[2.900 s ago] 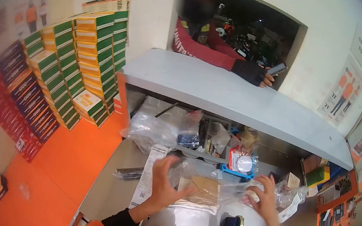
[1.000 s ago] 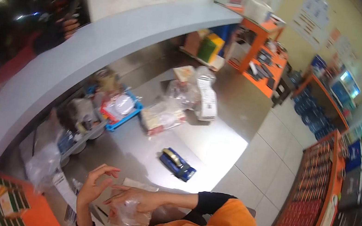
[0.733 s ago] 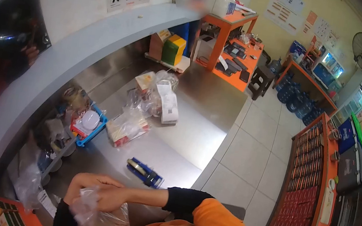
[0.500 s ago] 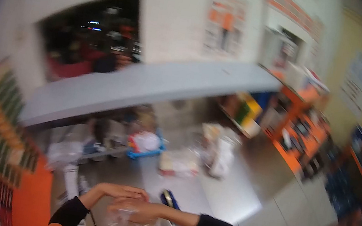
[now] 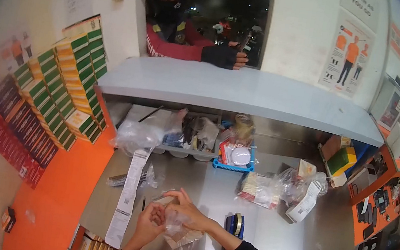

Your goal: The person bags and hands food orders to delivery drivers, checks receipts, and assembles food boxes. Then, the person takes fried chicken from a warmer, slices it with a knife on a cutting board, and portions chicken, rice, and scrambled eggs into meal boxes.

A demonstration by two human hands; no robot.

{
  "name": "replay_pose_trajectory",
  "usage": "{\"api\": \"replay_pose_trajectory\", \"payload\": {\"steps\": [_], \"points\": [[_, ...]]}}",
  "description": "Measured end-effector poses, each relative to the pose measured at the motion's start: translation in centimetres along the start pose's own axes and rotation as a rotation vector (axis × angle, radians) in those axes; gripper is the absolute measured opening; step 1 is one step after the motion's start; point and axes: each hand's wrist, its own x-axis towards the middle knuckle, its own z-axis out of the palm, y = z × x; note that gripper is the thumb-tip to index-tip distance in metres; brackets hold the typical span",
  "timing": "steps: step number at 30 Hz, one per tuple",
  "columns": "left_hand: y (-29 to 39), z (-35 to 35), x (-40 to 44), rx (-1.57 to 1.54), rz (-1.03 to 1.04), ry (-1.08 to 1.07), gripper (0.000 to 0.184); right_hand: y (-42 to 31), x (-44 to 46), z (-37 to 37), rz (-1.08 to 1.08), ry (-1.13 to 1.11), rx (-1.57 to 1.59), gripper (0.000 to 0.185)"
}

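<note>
My left hand is closed, its curled fingers at the gathered top of a clear plastic bag. From the right, my right hand reaches across with its fingers bent over the same bag. Inside the bag is a brown paper packet, low over the steel counter. A long printed receipt lies left of my hands, and a blue tape dispenser stands to their right. Small details between my fingers are hidden.
Wrapped food and a bagged item with a receipt lie at the right. Behind are a blue basket and a grey bin. A person's gloved hand rests at the window. Stacked boxes stand left.
The view has swung back left to face the window. My hands have come together at the bag, where earlier they were spread wide apart. The brown packet is now nearer my body.
</note>
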Motion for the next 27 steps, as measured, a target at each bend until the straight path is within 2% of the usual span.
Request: {"api": "replay_pose_trajectory", "payload": {"steps": [1, 2, 4, 8, 10, 12, 14, 16, 17, 19, 20, 22, 23, 25, 26, 27], "points": [[-0.4, 0.4, 0.7, -0.281, -0.064, 0.042, 0.039, 1.2, -0.6, 0.6, 0.068, -0.029, 0.071, 0.021], [-1.2, 0.6, 1.2, -0.283, -0.094, 0.046, 0.039, 2.2, -0.8, 1.5, 0.083, -0.040, 0.094, 0.021], [-3.1, 0.8, 1.1, 0.019, 0.017, -0.022, 0.033, 3.3, -1.8, 4.1, 0.282, 0.076, 0.152, 0.027], [-6.1, 1.4, 1.7, -0.205, -0.075, -0.056, 0.023, 3.2, -0.7, 2.4, 0.250, -0.077, 0.064, 0.033], [-6.4, 1.5, 1.9, -0.017, 0.037, -0.118, 0.020, 2.4, 1.2, -0.8, 0.241, -0.223, 0.623, 0.034], [-5.9, 1.1, 2.5, -0.044, -0.013, -0.177, 0.021, 4.9, 3.6, -7.1, 0.336, -0.440, 0.713, 0.032], [-5.3, 0.6, 2.8, -0.069, -0.066, -0.240, 0.022, 11.6, 5.9, -10.9, 0.501, 0.004, 0.622, 0.035], [-5.0, 0.1, 3.0, -0.070, -0.042, -0.292, 0.022, 18.3, 7.8, -11.0, 0.540, 0.346, -0.108, 0.033], [-5.1, 0.1, 3.2, -0.067, -0.038, -0.289, 0.022, 20.8, 8.2, -10.5, 0.535, 0.347, -0.108, 0.033], [-5.4, 0.4, 3.3, -0.086, 0.058, -0.197, 0.024, 24.3, 9.4, -9.5, 0.327, 0.313, -0.606, 0.026], [-5.6, 0.6, 3.7, -0.085, 0.051, -0.196, 0.024, 25.4, 9.7, -9.2, 0.329, 0.309, -0.600, 0.026], [-6.2, 0.8, 4.5, 0.022, 0.097, -0.199, 0.025, 27.0, 9.9, -8.8, 0.498, 0.253, -0.792, 0.017], [-6.5, 0.8, 4.7, 0.018, 0.079, -0.202, 0.025, 27.3, 9.6, -8.8, 0.509, 0.241, -0.782, 0.017], [-7.0, 0.6, 5.1, 0.047, 0.174, -0.232, 0.030, 25.6, 8.9, -9.3, 0.532, 0.275, -0.904, 0.014], [-7.2, 0.5, 5.2, 0.043, 0.159, -0.238, 0.030, 23.2, 8.4, -9.5, 0.545, 0.265, -0.895, 0.014], [-7.4, 0.4, 5.1, 0.045, 0.170, -0.263, 0.033, 19.4, 7.7, -9.8, 0.537, 0.443, -0.758, 0.014]]}}
